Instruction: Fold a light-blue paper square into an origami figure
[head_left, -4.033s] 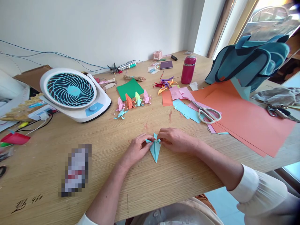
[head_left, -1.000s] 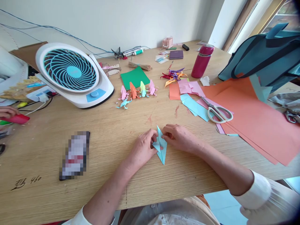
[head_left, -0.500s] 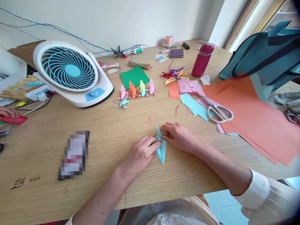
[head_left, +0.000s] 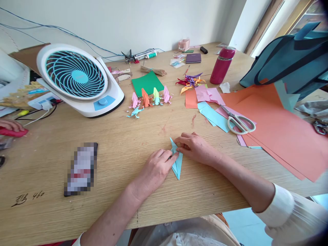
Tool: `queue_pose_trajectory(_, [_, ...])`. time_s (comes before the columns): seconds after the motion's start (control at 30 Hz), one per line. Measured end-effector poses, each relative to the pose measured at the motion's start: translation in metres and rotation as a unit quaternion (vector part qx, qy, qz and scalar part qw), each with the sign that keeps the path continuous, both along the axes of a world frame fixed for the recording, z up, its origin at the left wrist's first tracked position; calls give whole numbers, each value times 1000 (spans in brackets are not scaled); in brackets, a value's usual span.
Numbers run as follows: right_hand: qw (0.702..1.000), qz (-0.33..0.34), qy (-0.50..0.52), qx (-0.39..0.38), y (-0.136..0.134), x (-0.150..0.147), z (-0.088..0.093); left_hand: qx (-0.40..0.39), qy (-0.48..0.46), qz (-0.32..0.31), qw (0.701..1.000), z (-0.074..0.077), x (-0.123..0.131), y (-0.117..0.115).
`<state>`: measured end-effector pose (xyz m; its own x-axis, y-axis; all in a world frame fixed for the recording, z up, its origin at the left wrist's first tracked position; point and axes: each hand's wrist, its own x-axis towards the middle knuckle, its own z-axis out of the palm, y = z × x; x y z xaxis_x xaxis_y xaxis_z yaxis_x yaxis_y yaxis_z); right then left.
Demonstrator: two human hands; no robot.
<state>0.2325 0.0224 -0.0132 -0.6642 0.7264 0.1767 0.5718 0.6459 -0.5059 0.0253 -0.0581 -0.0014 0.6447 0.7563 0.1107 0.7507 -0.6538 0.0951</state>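
A light blue folded paper (head_left: 176, 163), long and pointed at both ends, lies flat on the wooden table (head_left: 115, 143) in front of me. My left hand (head_left: 156, 169) rests on its left side, fingertips pressed on the paper's middle. My right hand (head_left: 196, 148) pinches the paper's upper part from the right, fingers closed on it. Both hands touch the same piece.
A white and teal fan (head_left: 77, 80) stands at the back left. Small folded paper figures (head_left: 150, 99), a green sheet (head_left: 147, 83), pink and blue sheets, scissors (head_left: 239, 121), orange sheets (head_left: 276, 126), a red bottle (head_left: 221, 65) and a teal bag (head_left: 289, 61) lie beyond. Another person's hand (head_left: 10, 125) is at the left edge.
My left hand has slid lower and flattened onto the paper, which now lies flatter on the table. My right hand stays pinched at its top.
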Motion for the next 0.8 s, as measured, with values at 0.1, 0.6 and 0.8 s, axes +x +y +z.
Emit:
queue_pose_trajectory(0.1, [1000, -11, -3, -4, 0, -1, -1, 1, 23, 0, 1000, 1, 1, -1])
queue_pose_trajectory(0.6, [999, -23, 22, -11, 0, 1, -3, 4, 56, 3, 998, -1, 2, -2])
queue_pose_trajectory(0.8, [999, -16, 41, -8, 1, 2, -3, 5, 61, 8, 998, -2, 3, -2])
